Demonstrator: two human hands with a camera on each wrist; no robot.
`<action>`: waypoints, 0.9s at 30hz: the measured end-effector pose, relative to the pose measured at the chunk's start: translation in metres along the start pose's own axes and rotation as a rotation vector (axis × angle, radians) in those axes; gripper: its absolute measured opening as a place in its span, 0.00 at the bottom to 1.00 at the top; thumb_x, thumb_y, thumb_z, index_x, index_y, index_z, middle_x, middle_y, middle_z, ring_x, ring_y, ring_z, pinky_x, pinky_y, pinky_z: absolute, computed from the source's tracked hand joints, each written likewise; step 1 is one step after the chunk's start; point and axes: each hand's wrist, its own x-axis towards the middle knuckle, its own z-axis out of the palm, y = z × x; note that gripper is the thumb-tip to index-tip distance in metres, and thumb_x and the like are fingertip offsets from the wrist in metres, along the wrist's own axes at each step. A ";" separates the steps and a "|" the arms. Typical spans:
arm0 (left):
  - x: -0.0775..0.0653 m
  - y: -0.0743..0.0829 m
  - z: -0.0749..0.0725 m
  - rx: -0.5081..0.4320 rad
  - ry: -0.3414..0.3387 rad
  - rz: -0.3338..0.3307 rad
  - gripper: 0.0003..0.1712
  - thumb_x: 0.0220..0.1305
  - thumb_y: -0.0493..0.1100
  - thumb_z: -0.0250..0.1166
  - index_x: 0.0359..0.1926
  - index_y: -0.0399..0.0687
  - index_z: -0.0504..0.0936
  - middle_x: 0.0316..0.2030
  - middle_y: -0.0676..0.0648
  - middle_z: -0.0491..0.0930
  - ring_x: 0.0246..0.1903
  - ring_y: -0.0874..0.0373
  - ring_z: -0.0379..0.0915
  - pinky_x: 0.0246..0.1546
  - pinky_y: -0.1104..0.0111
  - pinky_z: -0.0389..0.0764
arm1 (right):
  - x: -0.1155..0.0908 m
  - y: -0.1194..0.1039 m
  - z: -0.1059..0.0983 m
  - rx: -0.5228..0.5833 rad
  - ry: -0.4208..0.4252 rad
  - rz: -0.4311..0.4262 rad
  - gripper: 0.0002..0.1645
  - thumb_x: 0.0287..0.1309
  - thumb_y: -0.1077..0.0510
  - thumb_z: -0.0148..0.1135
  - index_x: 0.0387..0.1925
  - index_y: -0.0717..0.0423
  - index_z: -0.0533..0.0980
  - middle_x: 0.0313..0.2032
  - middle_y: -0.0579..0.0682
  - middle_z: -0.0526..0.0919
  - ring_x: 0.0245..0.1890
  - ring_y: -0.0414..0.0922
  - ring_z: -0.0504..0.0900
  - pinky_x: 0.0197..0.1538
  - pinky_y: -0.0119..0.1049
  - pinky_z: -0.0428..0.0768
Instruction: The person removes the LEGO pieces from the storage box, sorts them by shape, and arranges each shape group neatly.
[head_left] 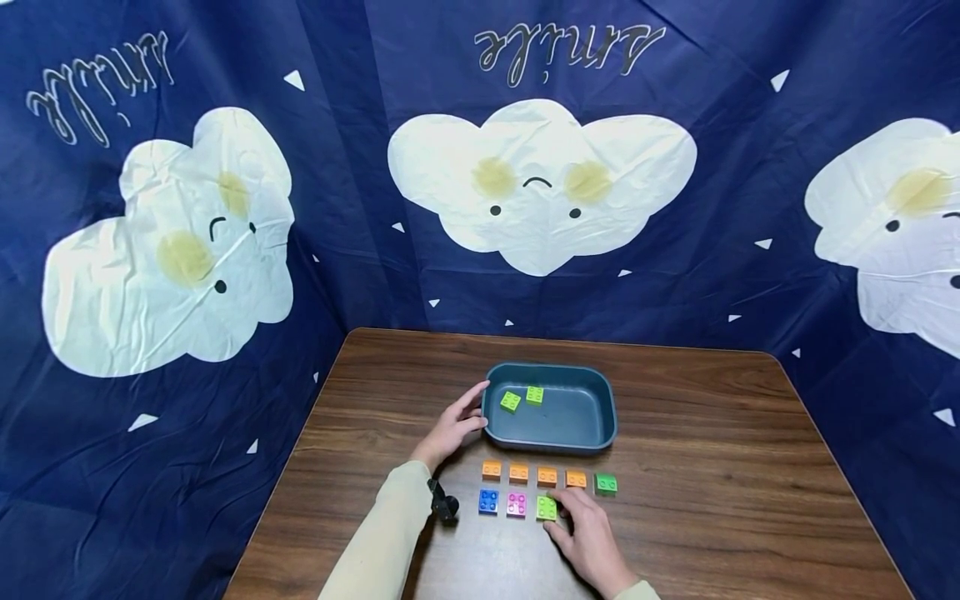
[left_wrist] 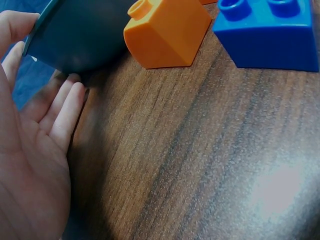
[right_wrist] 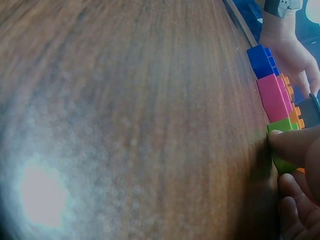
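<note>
My right hand (head_left: 588, 537) is at a lime green toy building block (head_left: 547, 508), which it pinches between thumb and fingers at the right end of the front row. In the right wrist view the thumb presses on the side of that block (right_wrist: 284, 164). To its left sit a pink block (head_left: 516, 504) and a blue block (head_left: 488, 501). My left hand (head_left: 450, 429) touches the left side of a dark teal bin (head_left: 566, 421), its fingers spread and fairly straight against rim and wall. Inside the bin lie two lime green blocks (head_left: 510, 402).
Behind the front row stands a line of several orange sloped blocks (head_left: 518, 472), with a darker green block (head_left: 605, 484) at its right end. Everything stands on a brown wooden table (head_left: 697, 467). Navy cloth (head_left: 345, 208) with white clouds hangs around its far and side edges.
</note>
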 end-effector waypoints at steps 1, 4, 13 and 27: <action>0.000 0.000 0.000 0.003 0.003 -0.001 0.41 0.73 0.34 0.61 0.83 0.53 0.60 0.76 0.34 0.65 0.67 0.38 0.71 0.64 0.52 0.80 | 0.000 0.000 0.000 0.004 -0.002 0.000 0.27 0.41 0.64 0.86 0.47 0.54 0.85 0.41 0.43 0.85 0.37 0.34 0.80 0.40 0.34 0.83; 0.000 0.001 0.000 0.014 0.009 -0.004 0.41 0.73 0.35 0.62 0.82 0.59 0.62 0.76 0.37 0.66 0.67 0.41 0.71 0.65 0.52 0.79 | 0.000 0.000 -0.001 0.012 -0.007 0.005 0.27 0.41 0.65 0.86 0.47 0.55 0.85 0.41 0.43 0.85 0.37 0.34 0.80 0.40 0.35 0.83; 0.000 0.000 -0.001 0.014 0.004 -0.005 0.41 0.73 0.35 0.62 0.82 0.61 0.62 0.76 0.38 0.66 0.67 0.42 0.72 0.65 0.52 0.79 | -0.001 0.000 -0.004 0.026 0.020 -0.036 0.29 0.38 0.65 0.87 0.47 0.56 0.85 0.40 0.44 0.85 0.35 0.34 0.80 0.39 0.33 0.83; -0.002 0.004 -0.001 -0.002 -0.006 0.007 0.41 0.74 0.35 0.61 0.83 0.57 0.60 0.76 0.36 0.65 0.68 0.40 0.71 0.66 0.50 0.78 | 0.001 -0.023 -0.050 0.001 -0.042 -0.023 0.30 0.46 0.61 0.85 0.54 0.56 0.84 0.47 0.45 0.84 0.42 0.38 0.83 0.46 0.37 0.87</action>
